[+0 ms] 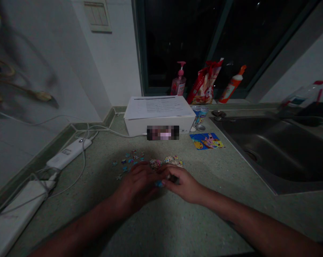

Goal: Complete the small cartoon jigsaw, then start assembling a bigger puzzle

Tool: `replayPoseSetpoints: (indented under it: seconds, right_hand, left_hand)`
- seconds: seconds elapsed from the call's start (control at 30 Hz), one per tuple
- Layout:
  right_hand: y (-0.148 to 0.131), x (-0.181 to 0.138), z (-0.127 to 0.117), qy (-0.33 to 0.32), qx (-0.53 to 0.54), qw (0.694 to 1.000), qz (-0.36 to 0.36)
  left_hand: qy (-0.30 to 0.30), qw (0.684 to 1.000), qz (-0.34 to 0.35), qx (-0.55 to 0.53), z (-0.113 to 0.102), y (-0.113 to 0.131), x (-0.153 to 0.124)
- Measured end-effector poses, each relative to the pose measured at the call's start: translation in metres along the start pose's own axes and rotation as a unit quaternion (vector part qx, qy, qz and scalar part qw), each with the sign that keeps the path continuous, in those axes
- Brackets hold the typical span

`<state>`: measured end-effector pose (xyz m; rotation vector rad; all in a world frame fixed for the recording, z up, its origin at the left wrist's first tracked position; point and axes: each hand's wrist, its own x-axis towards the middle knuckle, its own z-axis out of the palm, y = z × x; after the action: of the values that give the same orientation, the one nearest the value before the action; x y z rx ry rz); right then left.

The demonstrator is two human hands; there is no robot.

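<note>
My right hand (183, 182) is closed in a pinch, with a small blue jigsaw piece (158, 183) at its thumb tip. From the other side my left hand (137, 184) meets it, fingers bent together on the same piece; the fingertips are partly hidden and dim. Just beyond the hands lie loose jigsaw pieces: a scattered, mostly blue group (131, 159) on the left, a mixed heap (155, 163) in the middle and a pale, yellowish group (173, 159) on the right. A colourful cartoon picture card (207, 141) rests flat farther to the right.
A white box (158, 116) with printed paper on top stands behind the pieces, a pixelated patch before it. Power strips (69, 152) and cables run along the left wall. At right is a metal sink (247, 160). Cans (201, 114) and bottles stand near the window.
</note>
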<state>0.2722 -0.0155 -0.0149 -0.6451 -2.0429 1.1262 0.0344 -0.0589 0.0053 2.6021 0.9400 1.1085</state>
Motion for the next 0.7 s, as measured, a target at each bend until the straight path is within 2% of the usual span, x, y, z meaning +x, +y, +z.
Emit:
replayPoseSetpoints:
  seconds: [0.07,0.2,0.3,0.53,0.7]
  right_hand:
    - [0.002,0.001,-0.002,0.012,-0.015,1.000,-0.008]
    - [0.011,0.002,-0.014,0.051,-0.101,0.993,-0.037]
    - [0.025,0.002,-0.026,0.065,-0.178,0.981,-0.048]
    - [0.050,0.002,-0.045,0.099,-0.240,0.966,-0.016]
    - [0.052,0.001,-0.045,0.100,-0.247,0.964,-0.012]
  left_hand:
    - [0.023,1.000,-0.012,0.015,0.001,-0.002,-0.001]
    - [0.109,0.992,-0.036,0.052,-0.002,-0.004,-0.002]
    - [0.138,0.986,-0.050,0.080,-0.007,-0.005,-0.001]
    - [0.128,0.982,-0.080,0.110,-0.011,-0.015,-0.003]
    - [0.085,0.975,-0.151,0.141,-0.006,-0.036,-0.010]
